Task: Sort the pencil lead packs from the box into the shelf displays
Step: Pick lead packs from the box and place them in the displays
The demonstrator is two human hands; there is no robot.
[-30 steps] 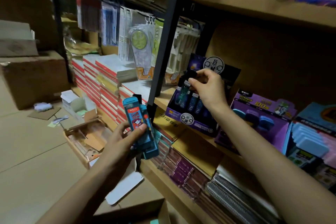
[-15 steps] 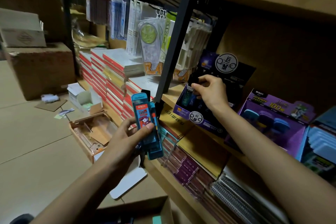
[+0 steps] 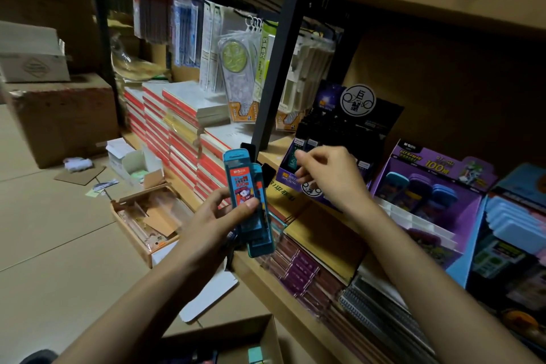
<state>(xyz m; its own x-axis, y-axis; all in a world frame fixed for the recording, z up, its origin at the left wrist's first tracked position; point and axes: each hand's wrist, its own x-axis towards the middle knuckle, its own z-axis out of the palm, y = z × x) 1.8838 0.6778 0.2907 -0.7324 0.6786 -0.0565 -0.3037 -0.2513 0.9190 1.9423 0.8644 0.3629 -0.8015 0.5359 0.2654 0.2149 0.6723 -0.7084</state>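
The wooden shelf (image 3: 273,156) carries 2 display boxes side by side, a dark display box (image 3: 366,124) and a purple display box (image 3: 425,186). Red-edged pads (image 3: 177,139) are stacked farther left. On the floor (image 3: 53,239) lie an open cardboard tray (image 3: 144,216), a brown carton (image 3: 62,118) and a white card (image 3: 212,295).

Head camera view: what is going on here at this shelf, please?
A person is stocking a stationery shelf. The left hand grips a few blue pencil lead packs. The right hand reaches to the dark display box on the shelf, fingers curled at its front row; whether they pinch a pack is unclear. An open cardboard box sits below.
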